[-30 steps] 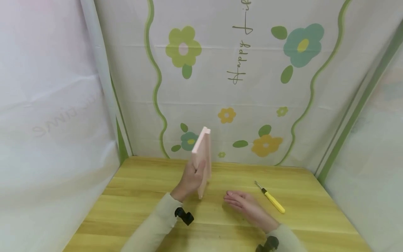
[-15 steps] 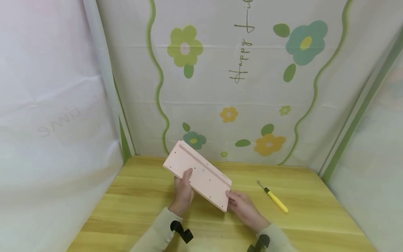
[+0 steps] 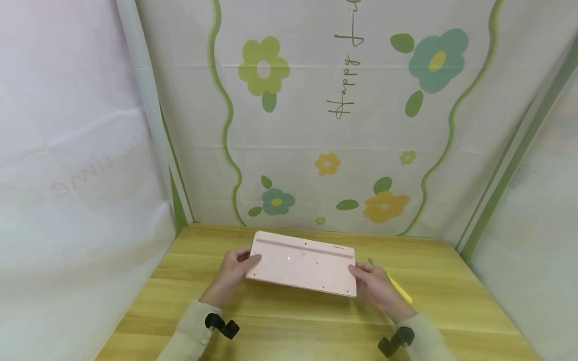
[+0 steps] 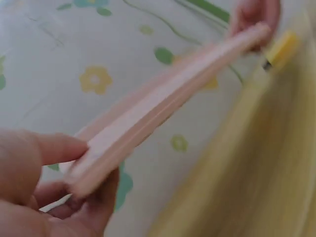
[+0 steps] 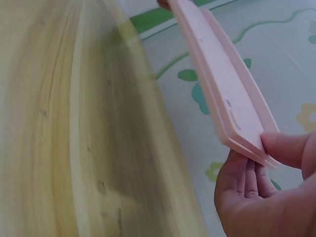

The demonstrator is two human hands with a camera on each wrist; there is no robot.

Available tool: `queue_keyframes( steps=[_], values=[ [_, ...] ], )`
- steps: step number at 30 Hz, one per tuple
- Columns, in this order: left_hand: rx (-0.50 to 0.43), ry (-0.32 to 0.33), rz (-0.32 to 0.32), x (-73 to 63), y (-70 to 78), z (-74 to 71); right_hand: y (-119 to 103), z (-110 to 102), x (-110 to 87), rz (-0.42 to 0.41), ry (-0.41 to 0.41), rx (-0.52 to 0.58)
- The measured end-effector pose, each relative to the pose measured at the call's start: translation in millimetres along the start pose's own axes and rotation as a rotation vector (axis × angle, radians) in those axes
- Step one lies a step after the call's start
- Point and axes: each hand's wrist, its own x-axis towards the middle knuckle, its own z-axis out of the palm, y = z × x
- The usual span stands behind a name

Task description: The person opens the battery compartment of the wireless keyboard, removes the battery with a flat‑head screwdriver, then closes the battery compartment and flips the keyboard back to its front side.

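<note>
A flat pink keyboard [image 3: 302, 265] is held up over the table, its underside toward the head camera, showing small screw holes and a raised strip along the far edge. My left hand [image 3: 232, 273] pinches its left end, thumb on the underside and fingers behind. At the other end my right hand [image 3: 379, 288] grips in the same way. In the right wrist view, the right thumb presses on the pink face while curled fingers support it from beneath. The keyboard's other face is hidden. Just beyond the right hand lies a yellow-handled screwdriver [image 3: 399, 288], partly covered by that hand.
A wood-grain table [image 3: 289, 326] lies below the hands. White fabric walls enclose it, the back one [image 3: 298, 125] printed with flowers and lettering. Black wrist cameras sit on both sleeves.
The keyboard has turned from edge-on to underside facing the head camera, then levelled and lowered. My left hand moved to its left end; my right hand, formerly free, took hold of the right end.
</note>
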Motion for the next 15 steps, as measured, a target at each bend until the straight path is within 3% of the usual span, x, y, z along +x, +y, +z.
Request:
queue_keyframes(
  steps=[4, 9, 15],
  values=[
    [0.266, -0.006, -0.037, -0.8, -18.7, -9.9, -3.6, -2.7, -1.4, 0.018, 0.053, -0.128],
    [0.401, -0.051, -0.037, -1.8, -32.4, -14.1, 2.5, -3.8, 3.1, 0.032, 0.097, -0.286],
    [0.517, -0.04, 0.029, 0.0, -40.6, -10.6, 12.1, -5.2, 7.8, 0.03, 0.122, -0.435]
  ],
)
